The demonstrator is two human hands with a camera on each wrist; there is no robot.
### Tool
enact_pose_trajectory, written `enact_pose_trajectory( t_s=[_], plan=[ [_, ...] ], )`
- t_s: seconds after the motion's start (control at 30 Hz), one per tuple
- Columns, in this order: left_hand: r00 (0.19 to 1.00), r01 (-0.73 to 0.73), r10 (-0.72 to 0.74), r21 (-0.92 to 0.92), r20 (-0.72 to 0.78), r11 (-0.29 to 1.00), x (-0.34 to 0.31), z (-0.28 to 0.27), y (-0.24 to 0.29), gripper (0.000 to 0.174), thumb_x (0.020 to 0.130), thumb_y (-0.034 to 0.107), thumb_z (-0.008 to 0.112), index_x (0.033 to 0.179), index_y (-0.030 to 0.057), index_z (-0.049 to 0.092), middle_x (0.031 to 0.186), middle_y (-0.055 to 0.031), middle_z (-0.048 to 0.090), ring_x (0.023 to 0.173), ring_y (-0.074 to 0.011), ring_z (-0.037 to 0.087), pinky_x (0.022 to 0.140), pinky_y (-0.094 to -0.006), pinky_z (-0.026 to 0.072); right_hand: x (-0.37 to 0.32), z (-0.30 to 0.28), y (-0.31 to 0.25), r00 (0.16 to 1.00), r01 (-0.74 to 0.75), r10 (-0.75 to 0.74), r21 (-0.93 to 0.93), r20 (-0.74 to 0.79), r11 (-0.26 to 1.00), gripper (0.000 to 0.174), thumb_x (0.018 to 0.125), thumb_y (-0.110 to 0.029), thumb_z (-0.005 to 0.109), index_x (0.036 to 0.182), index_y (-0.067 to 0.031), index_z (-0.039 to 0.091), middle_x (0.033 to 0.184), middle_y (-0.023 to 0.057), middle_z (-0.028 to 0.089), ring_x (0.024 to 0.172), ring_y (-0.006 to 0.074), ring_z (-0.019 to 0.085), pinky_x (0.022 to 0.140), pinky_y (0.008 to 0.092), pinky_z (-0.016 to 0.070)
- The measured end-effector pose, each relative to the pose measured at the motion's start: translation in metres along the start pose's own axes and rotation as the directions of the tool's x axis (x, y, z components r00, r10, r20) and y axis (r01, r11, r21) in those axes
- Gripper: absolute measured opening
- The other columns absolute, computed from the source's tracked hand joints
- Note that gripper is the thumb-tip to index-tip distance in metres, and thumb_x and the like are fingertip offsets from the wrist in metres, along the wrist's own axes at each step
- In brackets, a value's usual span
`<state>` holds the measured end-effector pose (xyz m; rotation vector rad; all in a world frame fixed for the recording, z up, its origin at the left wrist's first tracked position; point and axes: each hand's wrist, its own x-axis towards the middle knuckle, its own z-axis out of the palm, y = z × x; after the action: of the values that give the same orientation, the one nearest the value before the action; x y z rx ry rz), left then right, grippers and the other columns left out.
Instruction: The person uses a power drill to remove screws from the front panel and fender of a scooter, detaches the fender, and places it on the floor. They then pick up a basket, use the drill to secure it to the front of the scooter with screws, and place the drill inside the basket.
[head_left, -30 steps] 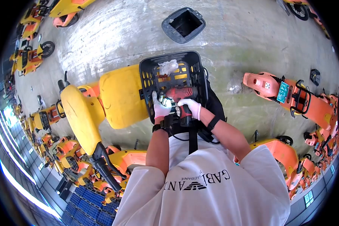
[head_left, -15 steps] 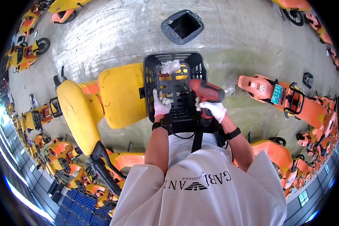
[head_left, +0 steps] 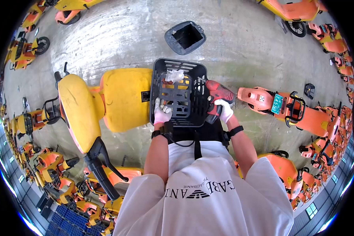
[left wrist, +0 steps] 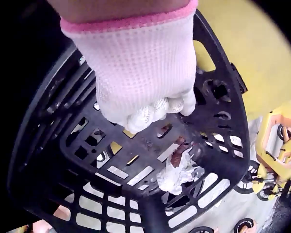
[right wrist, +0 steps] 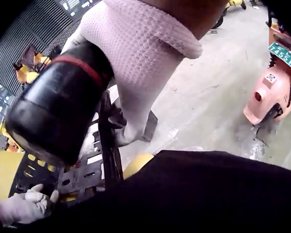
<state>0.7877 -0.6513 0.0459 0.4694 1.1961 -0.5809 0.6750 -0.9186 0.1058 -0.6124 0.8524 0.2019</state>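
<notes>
My right hand [head_left: 224, 111], in a white glove, grips the handle of a red and black cordless drill [head_left: 220, 91]. The drill is beside the right wall of a black plastic basket [head_left: 179, 61], which sits behind a yellow scooter seat [head_left: 128, 100]. In the right wrist view the drill's black battery end [right wrist: 58, 104] faces the camera. My gloved left hand [head_left: 162, 113] reaches over the basket's near left corner. Its fingers [left wrist: 141, 116] are curled above the slotted basket floor, and nothing shows in them. A crumpled clear plastic wrapper [left wrist: 177, 174] lies in the basket.
A dark grey open box [head_left: 170, 37] rests on the concrete floor beyond the basket. An orange scooter [head_left: 259, 98] with a green plate stands to the right. The handlebar [head_left: 102, 167] is at lower left. Several more yellow and orange scooters surround this spot.
My right hand has drawn the drill out from over the basket to its right side and turned it. The left hand stays at the basket's near left corner. The head view has shifted a little.
</notes>
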Motion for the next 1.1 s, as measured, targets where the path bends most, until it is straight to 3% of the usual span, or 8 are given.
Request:
enact_pose_trajectory(
  t_s=[0.3, 0.4, 0.57, 0.67, 0.9, 1.0, 1.07, 1.1],
  plan=[
    [0.946, 0.274, -0.283, 0.08, 0.159, 0.959, -0.013, -0.049, 0.01, 0.026, 0.093, 0.031, 0.039, 0.094, 0.014, 0.058, 0.052, 0.008, 0.028, 0.04, -0.0072, 0.02, 0.039, -0.0229, 0.0192, -0.019, 0.0, 0.018, 0.996, -0.043, 0.051, -0.109, 0.068, 0.993, 0.025, 0.069, -0.009, 0.063, 0.094, -0.0061, 0.061, 0.089, 0.0022, 0.063, 0.079, 0.0146, 0.059, 0.074, 0.0303, 0.047],
    [0.984, 0.088, -0.143, 0.409, 0.108, 0.909, -0.007, -0.062, -0.011, 0.023, 0.09, 0.027, 0.045, 0.1, 0.01, 0.058, 0.049, 0.0079, 0.026, 0.038, -0.0065, 0.022, 0.037, -0.0234, 0.0193, -0.024, -0.001, 0.031, 0.994, 0.104, -0.106, -0.282, 0.011, 0.954, 0.024, 0.069, -0.01, 0.064, 0.093, -0.0074, 0.06, 0.085, 0.0019, 0.061, 0.078, 0.0134, 0.057, 0.074, 0.029, 0.0453],
    [0.998, -0.033, 0.068, 0.947, 0.012, 0.318, -0.012, -0.058, -0.044, 0.018, 0.081, 0.025, 0.054, 0.076, 0.0097, 0.061, 0.046, 0.0072, 0.034, 0.032, -0.0052, 0.027, 0.03, -0.0228, 0.0198, -0.016, -0.022, 0.037, 0.998, 0.006, 0.009, -0.271, 0.056, 0.963, 0.026, 0.067, -0.008, 0.063, 0.093, -0.0059, 0.06, 0.085, 0.003, 0.061, 0.078, 0.0145, 0.057, 0.074, 0.0284, 0.0452],
    [0.995, -0.09, -0.022, 0.984, 0.095, 0.156, -0.018, -0.061, -0.06, 0.029, 0.086, 0.029, 0.051, 0.094, 0.0042, 0.064, 0.049, 0.0067, 0.035, 0.036, -0.0047, 0.03, 0.032, -0.0212, 0.0215, -0.012, -0.03, 0.042, 0.997, 0.039, -0.02, -0.293, 0.069, 0.955, 0.029, 0.066, -0.008, 0.064, 0.096, -0.0059, 0.06, 0.086, 0.0029, 0.062, 0.079, 0.014, 0.057, 0.074, 0.028, 0.0455],
    [0.99, 0.077, -0.134, 0.969, -0.046, 0.234, -0.027, -0.042, -0.083, 0.032, 0.089, 0.037, 0.05, 0.077, 0.0078, 0.057, 0.045, 0.0057, 0.035, 0.031, -0.0065, 0.03, 0.031, -0.0226, 0.0209, -0.006, -0.078, 0.036, 0.968, -0.242, 0.223, 0.189, 0.114, 0.952, 0.031, 0.069, -0.009, 0.061, 0.099, -0.0076, 0.059, 0.089, 0.0037, 0.062, 0.082, 0.0172, 0.059, 0.077, 0.0318, 0.0479],
    [0.995, 0.097, -0.059, 0.705, -0.079, 0.702, -0.007, -0.022, -0.079, 0.033, 0.088, 0.036, 0.054, 0.07, 0.0089, 0.054, 0.044, 0.0055, 0.037, 0.032, -0.0058, 0.032, 0.03, -0.0217, 0.0215, 0.003, -0.102, -0.013, 0.972, -0.217, 0.184, 0.266, 0.145, 0.939, 0.032, 0.07, -0.013, 0.058, 0.101, -0.0057, 0.058, 0.091, 0.0054, 0.062, 0.083, 0.0184, 0.059, 0.081, 0.033, 0.0475],
    [0.998, 0.018, -0.044, 0.527, 0.037, 0.85, 0.03, -0.017, -0.076, 0.026, 0.087, 0.029, 0.055, 0.073, 0.0067, 0.052, 0.051, 0.0017, 0.043, 0.039, -0.0108, 0.041, 0.035, -0.0232, 0.0307, 0.027, -0.135, -0.031, 0.981, -0.189, 0.194, 0.3, 0.012, 0.935, 0.034, 0.071, -0.014, 0.057, 0.103, -0.005, 0.057, 0.092, 0.0058, 0.062, 0.085, 0.0192, 0.059, 0.083, 0.032, 0.0464],
    [0.792, -0.584, 0.41, 0.758, 0.453, 0.291, 0.055, -0.001, -0.08, 0.023, 0.085, 0.026, 0.055, 0.075, 0.0062, 0.051, 0.057, -0.0006, 0.046, 0.047, -0.0131, 0.045, 0.04, -0.0237, 0.0343, 0.04, -0.146, -0.04, 0.993, -0.074, 0.097, 0.292, -0.066, 0.954, 0.031, 0.071, -0.014, 0.058, 0.101, -0.0056, 0.057, 0.093, 0.0057, 0.061, 0.087, 0.0194, 0.058, 0.084, 0.0319, 0.0455]
  ],
)
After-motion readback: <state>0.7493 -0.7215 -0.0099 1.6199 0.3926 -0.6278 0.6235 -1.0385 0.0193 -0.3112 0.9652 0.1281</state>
